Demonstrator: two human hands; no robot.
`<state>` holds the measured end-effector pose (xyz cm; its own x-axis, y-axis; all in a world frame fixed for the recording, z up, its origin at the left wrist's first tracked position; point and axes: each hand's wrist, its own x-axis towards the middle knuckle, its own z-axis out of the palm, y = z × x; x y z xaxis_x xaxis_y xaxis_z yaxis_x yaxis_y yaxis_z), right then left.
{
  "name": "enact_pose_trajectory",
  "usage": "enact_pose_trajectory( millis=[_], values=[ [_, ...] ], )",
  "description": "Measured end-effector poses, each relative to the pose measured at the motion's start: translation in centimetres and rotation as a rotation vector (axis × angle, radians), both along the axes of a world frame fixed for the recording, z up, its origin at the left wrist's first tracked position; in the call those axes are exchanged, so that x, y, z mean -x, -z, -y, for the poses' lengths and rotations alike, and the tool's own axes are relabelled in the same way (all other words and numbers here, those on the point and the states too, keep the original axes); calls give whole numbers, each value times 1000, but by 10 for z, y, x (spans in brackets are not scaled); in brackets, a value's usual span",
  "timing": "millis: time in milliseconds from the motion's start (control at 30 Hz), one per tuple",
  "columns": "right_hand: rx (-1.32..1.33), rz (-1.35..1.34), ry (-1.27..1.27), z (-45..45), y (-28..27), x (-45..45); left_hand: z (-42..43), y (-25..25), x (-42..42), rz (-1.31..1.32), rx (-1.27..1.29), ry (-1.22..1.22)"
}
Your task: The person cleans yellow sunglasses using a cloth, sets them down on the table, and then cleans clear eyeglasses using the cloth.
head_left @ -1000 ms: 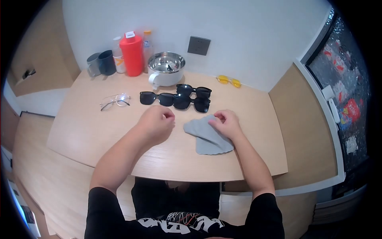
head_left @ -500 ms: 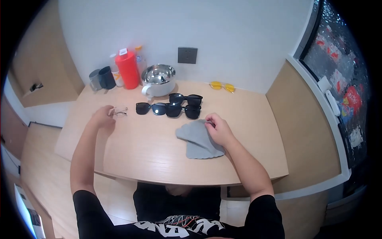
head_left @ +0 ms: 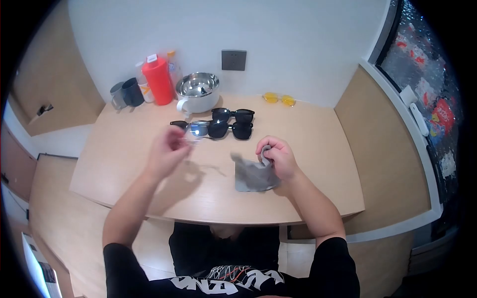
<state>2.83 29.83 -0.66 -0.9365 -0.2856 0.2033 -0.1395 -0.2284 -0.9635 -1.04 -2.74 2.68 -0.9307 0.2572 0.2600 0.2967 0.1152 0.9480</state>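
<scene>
My left hand point(head_left: 170, 153) is raised over the left-middle of the table, its fingers closed on a pair of clear eyeglasses point(head_left: 197, 141). The glasses are blurred and partly hidden by the hand. On the right, my right hand point(head_left: 279, 158) grips the upper edge of a grey cleaning cloth point(head_left: 254, 177), which hangs crumpled beneath the fingers near the tabletop. Behind both hands lie dark sunglasses: one pair point(head_left: 232, 115) at the back, another pair point(head_left: 230, 130) in front of it, and a third point(head_left: 199, 128) to the left, partly covered by my left hand.
Yellow-lensed glasses point(head_left: 279, 99) lie at the back of the wooden table point(head_left: 308, 149). A steel-lined white bowl point(head_left: 198, 102), a red bottle point(head_left: 159, 82), a dark mug point(head_left: 132, 93) and a grey mug point(head_left: 118, 95) stand at the back left. A low wooden panel point(head_left: 387, 144) borders the right.
My left hand has lifted the clear eyeglasses off the table's left side and carried them right, toward the middle. My right hand has gathered and partly lifted the cloth.
</scene>
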Motion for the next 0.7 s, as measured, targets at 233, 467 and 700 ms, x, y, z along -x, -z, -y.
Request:
enact_pose_trajectory(
  millis=[233, 467, 700],
  values=[
    [-122, -9, 68, 15, -4, -15, -101, 25, -22, 29, -318, 283],
    [-291, -147, -86, 23, -9, -15, -91, 45, -26, -263, 68, 224],
    [-444, -256, -81, 19, 3, -13, -83, 27, -33, -229, 230, 203]
  ],
)
